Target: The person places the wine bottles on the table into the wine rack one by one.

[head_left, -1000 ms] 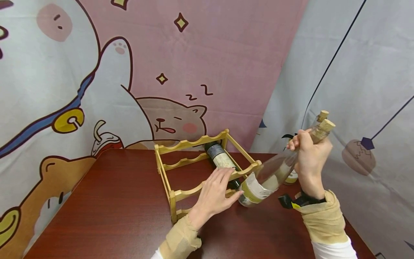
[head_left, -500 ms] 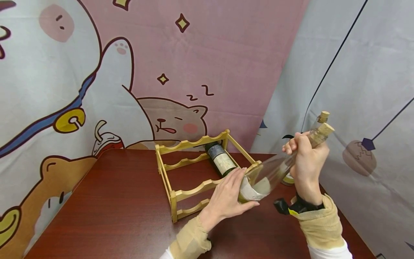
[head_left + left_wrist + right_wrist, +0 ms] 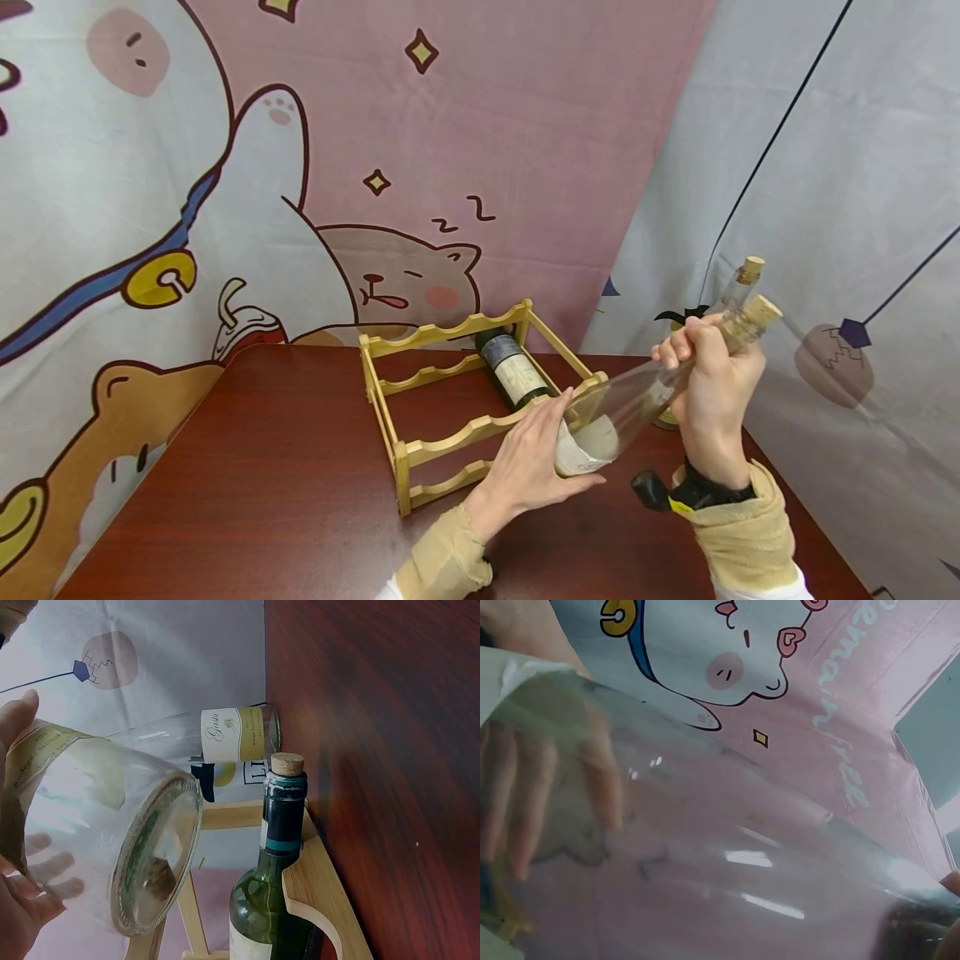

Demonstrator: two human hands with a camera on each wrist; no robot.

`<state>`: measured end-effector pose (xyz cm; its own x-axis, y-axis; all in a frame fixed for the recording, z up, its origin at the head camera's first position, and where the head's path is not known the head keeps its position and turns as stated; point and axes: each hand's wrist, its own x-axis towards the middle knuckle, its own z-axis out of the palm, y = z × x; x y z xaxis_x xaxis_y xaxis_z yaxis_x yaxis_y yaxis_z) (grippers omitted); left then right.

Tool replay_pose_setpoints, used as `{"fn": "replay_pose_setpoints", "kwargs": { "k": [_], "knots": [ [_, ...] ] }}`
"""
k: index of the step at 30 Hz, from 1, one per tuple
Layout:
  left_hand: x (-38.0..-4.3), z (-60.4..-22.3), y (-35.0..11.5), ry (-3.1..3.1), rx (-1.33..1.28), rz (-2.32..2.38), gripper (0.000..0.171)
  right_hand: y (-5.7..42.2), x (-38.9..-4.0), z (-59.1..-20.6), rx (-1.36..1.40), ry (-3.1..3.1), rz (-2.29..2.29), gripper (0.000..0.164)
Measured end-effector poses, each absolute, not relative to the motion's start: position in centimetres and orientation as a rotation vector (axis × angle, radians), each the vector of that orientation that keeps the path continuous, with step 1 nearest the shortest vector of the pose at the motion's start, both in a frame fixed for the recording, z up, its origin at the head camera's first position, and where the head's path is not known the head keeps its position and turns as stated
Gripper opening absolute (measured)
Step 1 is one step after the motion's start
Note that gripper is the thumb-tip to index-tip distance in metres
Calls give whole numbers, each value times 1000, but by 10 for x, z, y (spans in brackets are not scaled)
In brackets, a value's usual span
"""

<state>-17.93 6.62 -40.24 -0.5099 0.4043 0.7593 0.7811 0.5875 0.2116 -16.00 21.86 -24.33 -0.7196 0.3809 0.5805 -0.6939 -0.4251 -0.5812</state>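
A clear glass wine bottle (image 3: pixel 630 400) with a cork and a pale label is held tilted, base low toward the left. My right hand (image 3: pixel 718 392) grips it round the neck, just under the cork. Around the labelled lower body lie the fingers and thumb of my left hand (image 3: pixel 525 462); the left wrist view shows the round base (image 3: pixel 157 855) beyond them. Close by stands a wooden wine rack (image 3: pixel 444 445). A dark green wine bottle (image 3: pixel 516 371) lies in its right-hand slot, its corked neck (image 3: pixel 285 802) toward the front.
A second clear bottle (image 3: pixel 232 735) with a cork stands upright at the right, partly hidden by my right hand in the head view. The reddish-brown table (image 3: pixel 262 475) carries the rack. A cartoon-printed cloth (image 3: pixel 525 150) hangs behind.
My left hand has moved right from beside the rack's front rail onto the bottle's lower body. The right hand keeps its grip on the neck, shifting only slightly.
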Motion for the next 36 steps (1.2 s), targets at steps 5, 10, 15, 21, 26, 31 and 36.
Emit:
{"fn": "replay_pose_setpoints", "kwargs": {
  "k": [5, 10, 15, 21, 26, 31, 36],
  "knots": [
    [-179, -403, 67, -2101, -929, -731, 113, 220, -158, -246, 510, -1102, 2174, 22],
    [-175, -403, 69, -2096, -889, -761, 110, 222, -157, -248, 563, -1089, 2204, 20],
    [-171, -403, 70, -2107, -840, -764, 106, 225, -158, -251, 572, -1094, 2222, 20],
    [-169, -407, 70, -2085, -821, -765, 106, 227, -160, -255, 550, -1134, 2227, 26],
    [-168, -409, 69, -2098, -809, -765, 106, 229, -163, -260, 553, -1080, 2299, 24],
    [-167, -412, 68, -2137, -790, -776, 106, 231, -167, -265, 505, -1073, 2331, 23],
    [-166, -414, 67, -2169, -778, -774, 104, 233, -170, -271, 485, -1072, 2348, 24]
  ]
}}
